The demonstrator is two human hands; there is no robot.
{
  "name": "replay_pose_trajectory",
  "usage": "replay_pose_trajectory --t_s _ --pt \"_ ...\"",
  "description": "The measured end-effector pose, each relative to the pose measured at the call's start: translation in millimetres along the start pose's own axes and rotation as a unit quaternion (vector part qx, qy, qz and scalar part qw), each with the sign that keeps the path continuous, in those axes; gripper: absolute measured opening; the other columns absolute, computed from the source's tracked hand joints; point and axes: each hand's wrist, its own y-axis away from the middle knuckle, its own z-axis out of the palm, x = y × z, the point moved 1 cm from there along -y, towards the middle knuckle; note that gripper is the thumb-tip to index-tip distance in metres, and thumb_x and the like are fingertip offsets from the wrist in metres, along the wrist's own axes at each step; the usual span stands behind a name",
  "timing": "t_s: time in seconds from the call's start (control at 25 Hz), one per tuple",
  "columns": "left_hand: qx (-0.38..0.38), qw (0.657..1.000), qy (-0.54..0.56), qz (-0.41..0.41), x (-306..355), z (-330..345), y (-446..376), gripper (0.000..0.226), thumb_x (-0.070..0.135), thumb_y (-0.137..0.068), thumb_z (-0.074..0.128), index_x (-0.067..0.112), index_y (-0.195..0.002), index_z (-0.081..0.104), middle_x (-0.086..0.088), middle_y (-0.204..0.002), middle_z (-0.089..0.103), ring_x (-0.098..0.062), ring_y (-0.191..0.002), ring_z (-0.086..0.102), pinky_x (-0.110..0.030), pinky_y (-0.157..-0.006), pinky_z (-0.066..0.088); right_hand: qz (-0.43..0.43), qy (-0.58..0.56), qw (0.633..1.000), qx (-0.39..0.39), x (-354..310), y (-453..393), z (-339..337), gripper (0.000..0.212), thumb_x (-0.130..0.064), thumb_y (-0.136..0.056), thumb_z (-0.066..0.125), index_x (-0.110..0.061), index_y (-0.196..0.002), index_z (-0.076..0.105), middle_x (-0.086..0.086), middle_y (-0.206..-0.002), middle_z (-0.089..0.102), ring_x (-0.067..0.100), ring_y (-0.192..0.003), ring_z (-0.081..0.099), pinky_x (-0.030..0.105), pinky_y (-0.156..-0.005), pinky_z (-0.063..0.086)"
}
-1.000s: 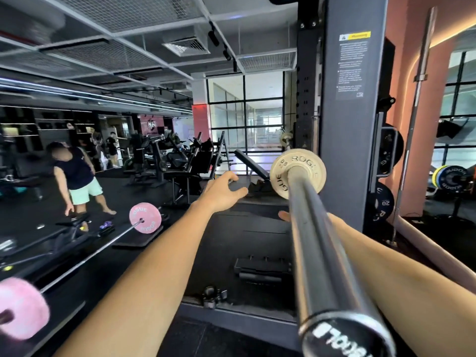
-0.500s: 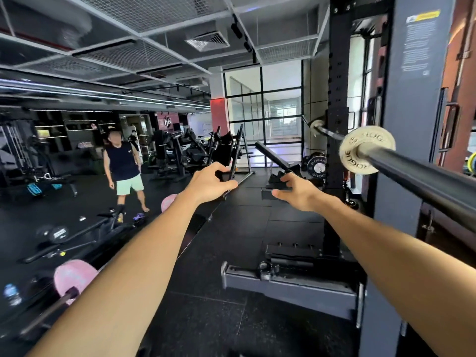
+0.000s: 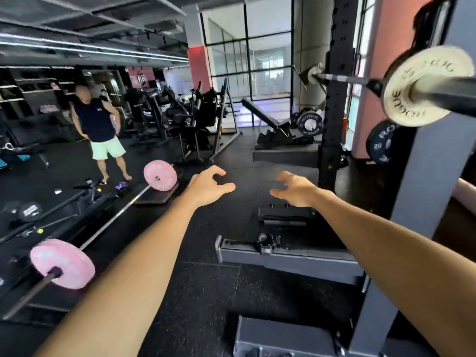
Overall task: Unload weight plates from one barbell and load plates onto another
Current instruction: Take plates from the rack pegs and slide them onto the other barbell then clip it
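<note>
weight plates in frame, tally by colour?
Pink plates, on the floor barbell: 2
Cream plates, on the racked barbell: 2
Black plates, stored by the rack: 2
Total: 6 that can be told clearly; neither hand holds one.

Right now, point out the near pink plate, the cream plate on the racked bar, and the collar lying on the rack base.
Near pink plate [image 3: 61, 262]: head view, on its flat face.
Cream plate [image 3: 422, 86]: head view, on its lettered face.
Collar [image 3: 266, 244]: head view, on its black body.
</note>
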Motion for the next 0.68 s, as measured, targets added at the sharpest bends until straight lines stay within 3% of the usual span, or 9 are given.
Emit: replay_pose_trajectory --t_s 0.12,0.36,0.52,0.68 --pt "-0.039 0.999 -0.006 -0.026 -28 49 -43 0.046 0.056 -0.076 0.069 0.040 -0.117 0.054 0.003 -0.105 0.063 -0.022 -0.107 0.058 -0.036 -0.090 0.046 0.026 0.014 0.999 -0.037 36 -45 36 0.057 -0.039 -0.091 0.060 -0.019 -0.141 0.040 0.011 -0.136 0.053 0.027 -0.121 0.052 0.036 -0.100 0.043" --pt "-0.127 0.989 -0.017 -0.068 -88 153 -105 0.045 0.048 -0.084 0.068 0.034 -0.125 0.055 -0.001 -0.124 0.057 -0.015 -0.101 0.051 -0.028 -0.083 0.037 0.084 0.026 0.991 -0.100 117 -119 117 0.054 -0.034 -0.094 0.057 -0.016 -0.142 0.040 0.012 -0.137 0.052 0.028 -0.121 0.053 0.037 -0.100 0.044" --pt "-0.204 0.975 -0.050 -0.077 -124 226 -124 0.045 0.045 -0.087 0.067 0.032 -0.128 0.055 -0.002 -0.135 0.054 -0.013 -0.087 0.058 -0.024 -0.070 0.037 0.125 0.041 0.979 -0.157 172 -148 175 0.048 -0.029 -0.096 0.051 -0.018 -0.142 0.039 0.010 -0.136 0.052 0.028 -0.113 0.057 0.043 -0.096 0.049" --pt "-0.249 0.965 -0.044 -0.074 -156 296 -130 0.059 0.038 -0.082 0.073 0.029 -0.136 0.052 -0.006 -0.137 0.048 -0.017 -0.103 0.051 -0.029 -0.082 0.040 0.151 0.058 0.965 -0.207 215 -158 225 0.051 -0.016 -0.098 0.043 -0.018 -0.148 0.031 0.010 -0.145 0.047 0.029 -0.123 0.052 0.039 -0.101 0.046"
